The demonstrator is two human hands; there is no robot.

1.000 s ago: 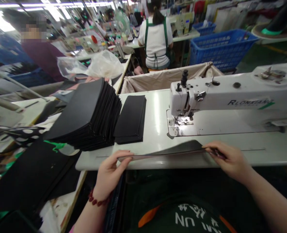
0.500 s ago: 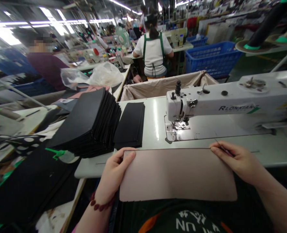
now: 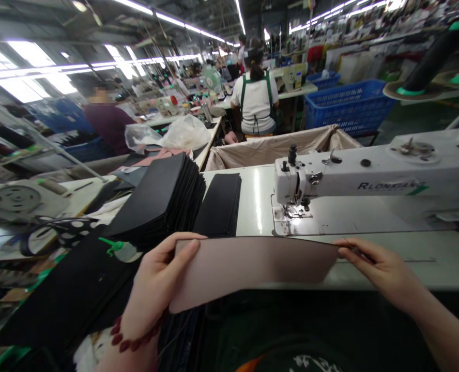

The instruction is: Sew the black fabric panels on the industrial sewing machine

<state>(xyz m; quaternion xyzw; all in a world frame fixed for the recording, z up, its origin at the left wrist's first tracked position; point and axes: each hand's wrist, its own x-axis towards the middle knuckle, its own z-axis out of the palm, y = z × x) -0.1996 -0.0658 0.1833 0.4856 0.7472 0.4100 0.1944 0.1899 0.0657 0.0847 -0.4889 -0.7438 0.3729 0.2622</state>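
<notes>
A greyish-pink panel with a dark upper edge (image 3: 253, 263) is stretched between my hands, bent and tilted, in front of the sewing machine (image 3: 330, 178). My left hand (image 3: 163, 274) pinches its upper left corner, thumb on the pale face. My right hand (image 3: 372, 261) pinches the upper right corner and also has a thin pointed tool, mostly hidden by the fingers. Behind my left hand lie a tall stack of black panels (image 3: 155, 191) and a lower black stack (image 3: 217, 204) on the pale table (image 3: 253, 206).
Beyond the table is a beige cloth-lined bin (image 3: 268, 150), with a blue basket (image 3: 349, 106) at its right. A person in a white shirt (image 3: 255, 101) sits ahead, back turned. More black material (image 3: 70, 289) lies at the lower left. Thread cones (image 3: 431, 67) stand at the right.
The panel's lower edge has lifted and the panel is now more bent and tilted. My left hand has moved left and nearer. The view has shifted, so the surroundings appear lower and further right.
</notes>
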